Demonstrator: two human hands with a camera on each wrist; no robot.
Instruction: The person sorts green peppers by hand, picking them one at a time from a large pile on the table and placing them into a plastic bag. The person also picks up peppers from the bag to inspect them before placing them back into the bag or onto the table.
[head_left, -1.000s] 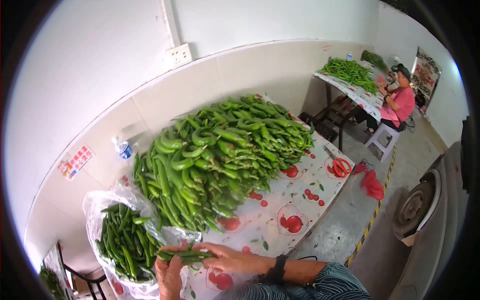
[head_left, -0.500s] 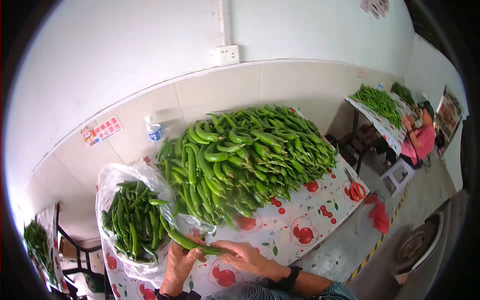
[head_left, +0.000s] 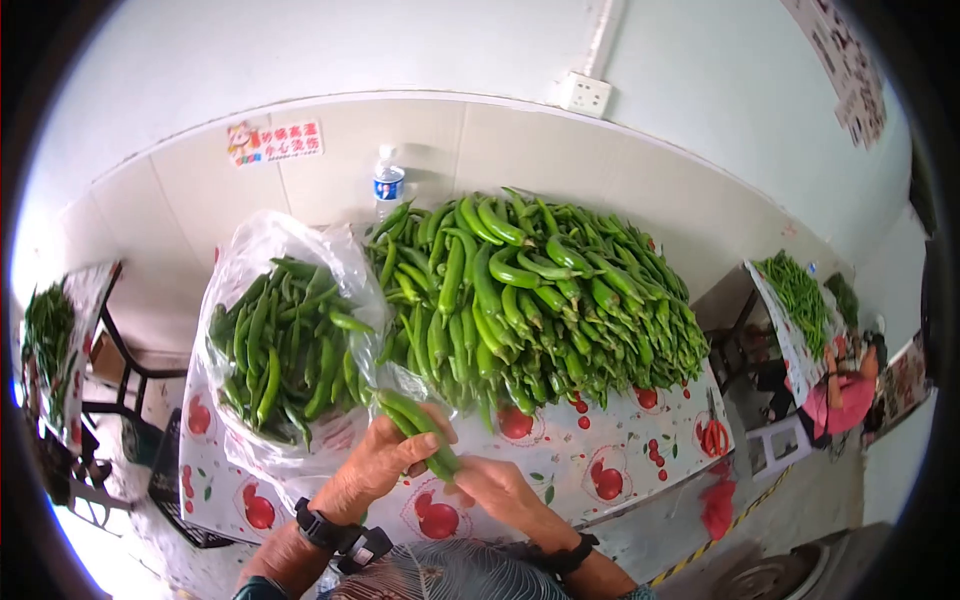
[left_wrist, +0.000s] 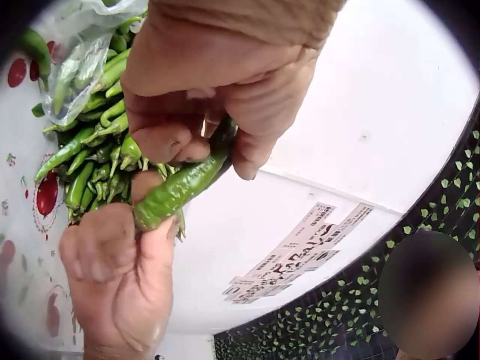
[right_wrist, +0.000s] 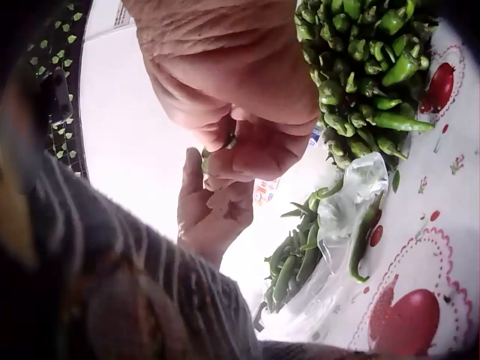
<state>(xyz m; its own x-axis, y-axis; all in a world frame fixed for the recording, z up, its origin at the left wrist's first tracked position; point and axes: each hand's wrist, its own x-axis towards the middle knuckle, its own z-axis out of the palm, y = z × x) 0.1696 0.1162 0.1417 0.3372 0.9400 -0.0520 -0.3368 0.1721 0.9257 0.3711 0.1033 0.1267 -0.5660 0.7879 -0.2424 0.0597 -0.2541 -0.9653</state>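
In the head view my left hand (head_left: 385, 455) grips green chili peppers (head_left: 408, 415), with the thumb across them and their far ends pointing up-left. My right hand (head_left: 500, 492) is at their near end. The left wrist view shows one long, glossy pepper (left_wrist: 180, 191) between the two hands, its lower tip pinched by the fingers of the right hand. From the right wrist, the right hand's curled fingers cover most of the pepper's end, and only a small green bit shows. Just beyond the left hand stands a clear plastic bag (head_left: 232, 285) filled with loose peppers (head_left: 285, 340).
A large heap of green peppers (head_left: 540, 300) covers the back of the table, whose cloth (head_left: 560, 455) has a cherry print. A water bottle (head_left: 388, 180) stands by the wall. Red scissors (head_left: 714, 438) lie at the right edge. A person in pink (head_left: 845, 400) sits at another table.
The head view has swung left, so the table sits more squarely in front. The held peppers have turned from lying nearly level between the hands to a steeper slant in the left hand.
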